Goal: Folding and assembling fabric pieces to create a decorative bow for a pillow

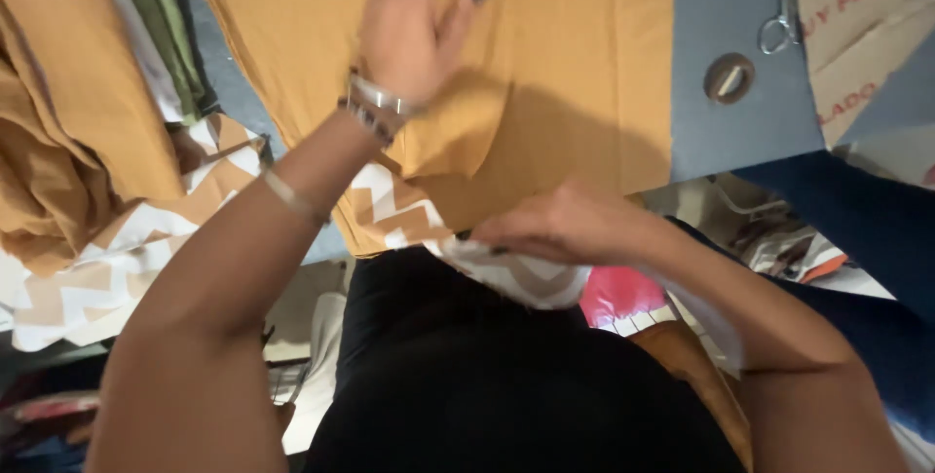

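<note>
Nearest, the right hand (560, 227) pinches the hem of the mustard fabric (575, 74) where its white zigzag lining (390, 205) shows at the worktop (721, 132) edge — beyond, the left hand (409, 30) lies spread, flat on the cloth. Loosen either and the piece could slide off crooked — scissors (779, 30) lie farthest.

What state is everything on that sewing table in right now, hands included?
Left hand: open, fingers spread, flat on the mustard fabric.
Right hand: pinching the zigzag-print edge.
Mustard fabric: spread on the table, near edge hanging over.
Zigzag-print edge: gripped at the table edge.
Fabric pile: heaped, crumpled, at left.
Scissors: lying on the table; blades hidden.
Cardboard piece: lying flat.
</note>
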